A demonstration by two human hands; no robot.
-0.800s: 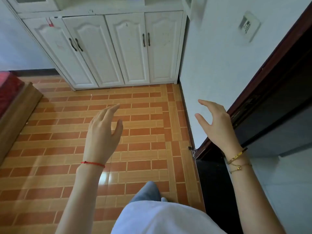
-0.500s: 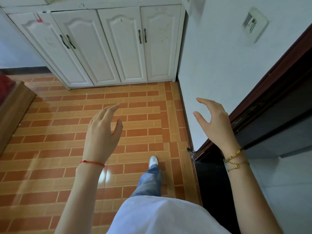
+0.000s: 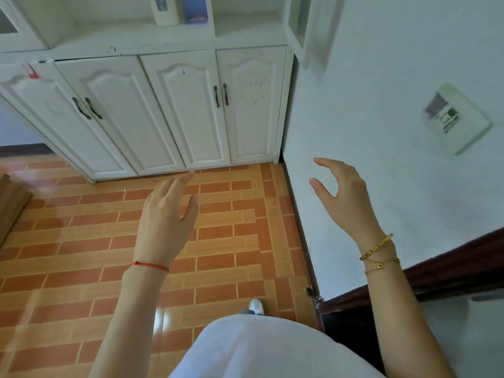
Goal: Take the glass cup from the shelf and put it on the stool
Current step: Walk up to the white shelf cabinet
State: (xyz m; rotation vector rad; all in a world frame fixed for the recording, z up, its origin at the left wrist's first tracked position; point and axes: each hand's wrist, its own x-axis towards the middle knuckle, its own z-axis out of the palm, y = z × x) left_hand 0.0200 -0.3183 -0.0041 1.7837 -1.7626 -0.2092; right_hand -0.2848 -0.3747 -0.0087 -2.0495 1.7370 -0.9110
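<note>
The white cabinet's open shelf [image 3: 136,40] runs along the top of the view, above four shut doors. No glass cup and no stool show in this view. My left hand [image 3: 166,219] hangs over the tiled floor with fingers apart and nothing in it; a red string circles its wrist. My right hand [image 3: 343,197] is raised near the white wall, fingers curved and apart, holding nothing; gold bracelets sit on that wrist.
On the shelf stand a white box [image 3: 163,9] and a purple item [image 3: 195,9]. A glass cabinet door [image 3: 298,25] hangs open at the right. A wall plate [image 3: 455,118] is on the white wall. A dark door frame [image 3: 450,268] lies lower right, wooden furniture [image 3: 11,203] at left.
The view has tilted up and come closer to the cabinet, so the open shelf now shows. Both hands have stayed empty and apart in much the same pose.
</note>
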